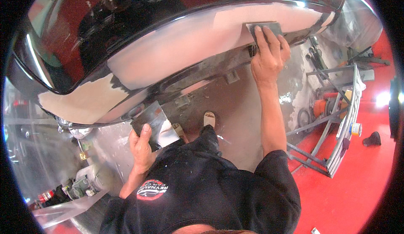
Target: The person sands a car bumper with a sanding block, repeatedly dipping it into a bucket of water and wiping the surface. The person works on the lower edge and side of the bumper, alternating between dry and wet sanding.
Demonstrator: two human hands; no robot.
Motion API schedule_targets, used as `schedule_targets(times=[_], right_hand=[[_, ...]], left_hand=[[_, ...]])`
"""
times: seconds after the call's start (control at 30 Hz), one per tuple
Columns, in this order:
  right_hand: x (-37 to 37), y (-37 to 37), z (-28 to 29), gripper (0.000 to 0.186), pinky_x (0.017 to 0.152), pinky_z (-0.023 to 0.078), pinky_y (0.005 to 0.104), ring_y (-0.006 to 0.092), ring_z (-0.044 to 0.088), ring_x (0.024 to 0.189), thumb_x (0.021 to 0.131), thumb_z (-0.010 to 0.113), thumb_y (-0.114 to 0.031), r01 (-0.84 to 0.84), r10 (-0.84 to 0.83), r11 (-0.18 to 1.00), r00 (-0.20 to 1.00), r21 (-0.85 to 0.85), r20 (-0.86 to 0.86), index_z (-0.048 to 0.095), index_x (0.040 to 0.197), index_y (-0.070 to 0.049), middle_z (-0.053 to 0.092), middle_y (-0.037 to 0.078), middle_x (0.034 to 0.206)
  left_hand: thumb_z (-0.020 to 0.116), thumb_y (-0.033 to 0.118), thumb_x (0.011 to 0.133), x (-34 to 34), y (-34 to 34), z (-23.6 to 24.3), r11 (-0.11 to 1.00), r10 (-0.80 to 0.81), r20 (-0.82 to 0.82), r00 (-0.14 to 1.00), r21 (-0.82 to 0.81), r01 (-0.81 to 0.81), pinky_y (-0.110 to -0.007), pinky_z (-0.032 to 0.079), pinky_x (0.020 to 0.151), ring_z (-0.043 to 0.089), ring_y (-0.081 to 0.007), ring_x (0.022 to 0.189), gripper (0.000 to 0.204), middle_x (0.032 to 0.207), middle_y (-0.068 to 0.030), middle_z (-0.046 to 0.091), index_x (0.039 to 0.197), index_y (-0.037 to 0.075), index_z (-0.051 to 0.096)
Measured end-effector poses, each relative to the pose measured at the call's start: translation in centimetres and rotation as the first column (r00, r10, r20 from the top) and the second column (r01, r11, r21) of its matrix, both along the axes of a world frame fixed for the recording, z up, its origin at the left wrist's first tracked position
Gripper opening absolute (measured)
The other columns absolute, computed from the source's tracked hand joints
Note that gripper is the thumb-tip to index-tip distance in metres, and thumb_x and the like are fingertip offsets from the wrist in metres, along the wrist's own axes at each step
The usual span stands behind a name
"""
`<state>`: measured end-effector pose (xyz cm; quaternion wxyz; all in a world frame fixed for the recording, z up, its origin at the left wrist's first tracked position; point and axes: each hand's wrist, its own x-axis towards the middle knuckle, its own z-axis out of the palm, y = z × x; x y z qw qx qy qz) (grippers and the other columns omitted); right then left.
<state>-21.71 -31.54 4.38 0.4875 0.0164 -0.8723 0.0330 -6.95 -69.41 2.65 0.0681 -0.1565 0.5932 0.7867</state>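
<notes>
A dark car's lower body panel [181,44] curves across in front of me, with a broad smooth pink-and-grey patch on it. Bare beige filler [86,101] covers its left corner. My right hand [270,55] reaches up to the right part of the pink patch, fingers extended over a flat dark grey rectangular pad [269,28] pressed to the surface. Lower left, my left hand [142,147] grips a thin dark grey rectangular plate [153,122] by its edge, thumb on top. The plate's lower corner shines brightly; it is held apart from the panel.
A metal frame stand [336,145] rises from the red floor [357,192] at the right, with orange equipment [323,107] behind it. Beyond it lies a small black object [372,139]. Clear plastic sheeting [353,21] hangs far right, and machine parts [80,185] lie lower left.
</notes>
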Motion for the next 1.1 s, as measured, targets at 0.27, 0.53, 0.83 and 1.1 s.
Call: schedule_targets(times=[0.27, 0.53, 0.83, 1.1], right_hand=[[-2.0, -5.4, 2.5, 0.054, 0.102, 0.033, 0.0433, 0.0290, 0.051, 0.115, 0.075, 0.060, -0.003, -0.068, 0.073, 0.996, 0.993, 0.054, -0.088, 0.072, 0.123, -0.024, 0.064, -0.002, 0.129], [1.5, -7.0, 0.7, 0.052, 0.102, 0.032, 0.0431, 0.0303, 0.050, 0.116, 0.076, 0.060, -0.004, -0.059, 0.059, 0.995, 0.998, 0.077, -0.003, 0.073, 0.123, -0.024, 0.065, -0.001, 0.129], [-0.8, -11.8, 2.3, 0.052, 0.101, 0.032, 0.0454, 0.0316, 0.049, 0.115, 0.076, 0.060, -0.004, -0.131, 0.136, 0.990, 0.988, 0.059, -0.078, 0.073, 0.123, -0.022, 0.064, 0.000, 0.130], [2.6, -12.1, -0.2, 0.052, 0.099, 0.032, 0.0457, 0.0313, 0.048, 0.117, 0.077, 0.060, -0.003, -0.066, 0.061, 0.995, 0.996, 0.078, 0.071, 0.072, 0.124, -0.023, 0.064, 0.000, 0.131]], left_hand=[[0.057, 0.020, 0.102, 0.0, -0.1, 0.5, 1.000, -0.012, -0.037, 0.999, -0.030, 0.011, -0.034, 0.051, 0.092, 0.062, -0.0179, 0.108, 0.033, 0.122, -0.0080, 0.064, 0.131, 0.002, 0.056], [0.059, 0.019, 0.101, 0.1, -1.3, 0.6, 0.999, 0.037, -0.003, 0.999, 0.018, -0.037, -0.035, 0.052, 0.092, 0.063, -0.0185, 0.107, 0.036, 0.122, -0.0082, 0.064, 0.133, 0.002, 0.055], [0.059, 0.019, 0.101, 0.7, -3.4, -0.2, 0.999, 0.007, -0.005, 1.000, -0.041, -0.007, -0.035, 0.051, 0.093, 0.062, -0.0182, 0.105, 0.035, 0.122, -0.0077, 0.065, 0.131, 0.002, 0.056], [0.058, 0.020, 0.101, 0.8, -3.9, 1.0, 1.000, 0.010, -0.021, 1.000, 0.002, -0.010, -0.034, 0.051, 0.091, 0.062, -0.0172, 0.104, 0.034, 0.118, -0.0069, 0.066, 0.130, 0.002, 0.058]])
